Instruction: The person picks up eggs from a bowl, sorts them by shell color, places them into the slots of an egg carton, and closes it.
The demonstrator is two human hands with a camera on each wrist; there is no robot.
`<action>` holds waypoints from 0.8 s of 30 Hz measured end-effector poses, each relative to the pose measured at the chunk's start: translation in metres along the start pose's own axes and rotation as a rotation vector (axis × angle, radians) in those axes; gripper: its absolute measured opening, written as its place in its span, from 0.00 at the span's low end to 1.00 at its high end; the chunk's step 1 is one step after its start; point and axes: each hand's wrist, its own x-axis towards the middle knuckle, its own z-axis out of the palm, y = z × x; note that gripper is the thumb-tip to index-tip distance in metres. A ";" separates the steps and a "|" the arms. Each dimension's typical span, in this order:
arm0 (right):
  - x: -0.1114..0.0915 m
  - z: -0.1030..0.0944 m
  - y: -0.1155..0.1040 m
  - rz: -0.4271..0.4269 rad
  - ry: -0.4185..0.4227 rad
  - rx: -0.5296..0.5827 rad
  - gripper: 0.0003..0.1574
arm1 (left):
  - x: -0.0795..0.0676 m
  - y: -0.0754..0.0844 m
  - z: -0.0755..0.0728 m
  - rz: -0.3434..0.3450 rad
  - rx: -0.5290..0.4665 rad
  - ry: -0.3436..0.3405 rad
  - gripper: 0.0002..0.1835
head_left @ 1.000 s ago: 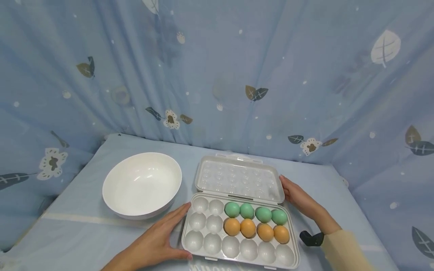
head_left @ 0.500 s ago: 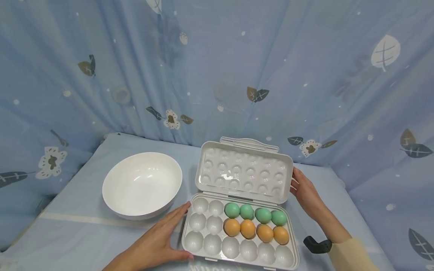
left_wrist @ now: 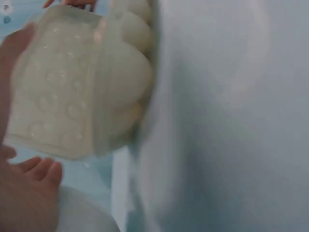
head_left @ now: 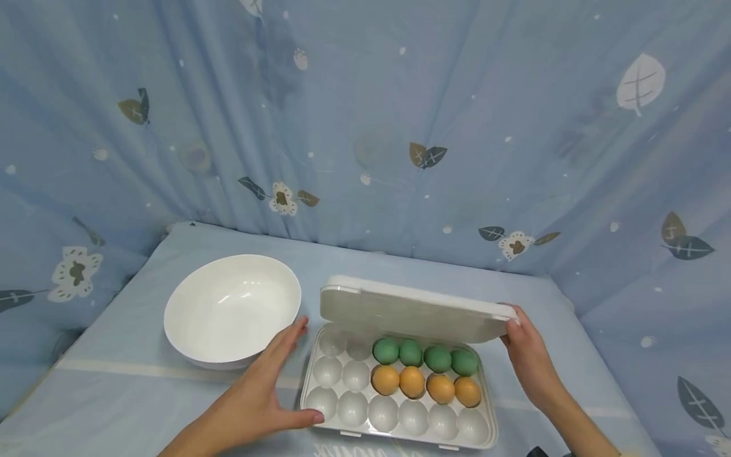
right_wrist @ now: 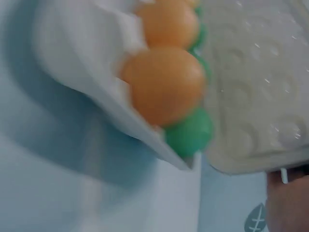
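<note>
A white egg tray (head_left: 384, 414) lies in front of me with its hinged lid (head_left: 411, 311) raised and leaning forward over the back rows. My right hand (head_left: 532, 363) grips the lid's right end, thumb on top. In the tray's back row sit several green eggs (head_left: 410, 353); before them is a row of several orange eggs (head_left: 412, 382). The front row and the cups on the left hold no eggs. My left hand (head_left: 254, 397) is spread beside the tray's left end, its thumb tip over the front left corner. The right wrist view shows the lid's dimpled inside (right_wrist: 260, 92).
A large white bowl (head_left: 231, 311) stands left of the tray, close to my left fingers. A light blue cloth (head_left: 114, 393) covers the table, and a patterned blue curtain (head_left: 354, 127) hangs behind and at both sides.
The lid has swung up from lying back behind the tray and now tilts forward over it, carried by my right hand. My left fingers have lifted off the tray's left edge.
</note>
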 end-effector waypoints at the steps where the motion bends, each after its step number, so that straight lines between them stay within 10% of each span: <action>1: -0.006 0.003 0.000 -0.002 0.016 -0.048 0.19 | 0.002 0.003 -0.002 0.031 -0.030 0.023 0.69; 10: -0.054 0.007 0.011 -0.165 0.001 -0.332 0.27 | 0.015 0.034 -0.007 0.234 -0.007 0.034 0.57; 18: -0.078 0.018 0.025 -0.442 -0.104 -0.633 0.43 | 0.017 0.027 0.017 0.548 0.235 0.024 0.48; 24: -0.079 0.045 0.028 -0.541 -0.264 -1.130 0.57 | 0.017 0.026 0.039 0.633 0.539 -0.107 0.43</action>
